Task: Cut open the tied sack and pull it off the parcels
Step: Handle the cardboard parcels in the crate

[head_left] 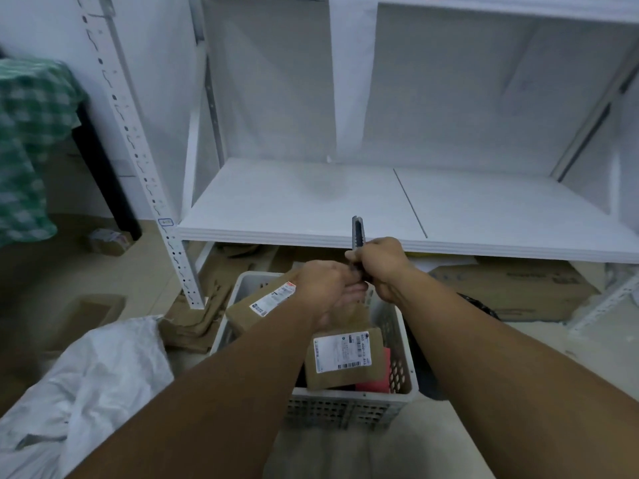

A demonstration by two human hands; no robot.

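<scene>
Big white shelf [294, 202] across the far side, and the white sack [103, 368] lies crumpled on the floor, near left. Centre, a perforated basket [345, 406] holds the brown parcels [345, 361], labels up. Above it both hands meet: right hand [383, 264] wrapped tight around a utility knife [358, 231], tip pointing up and away; left hand [325, 288] curled, fingers pinching the knife's lower end.

Sack [103, 375] lies left of basket [345, 406] holding parcels [345, 357]
</scene>
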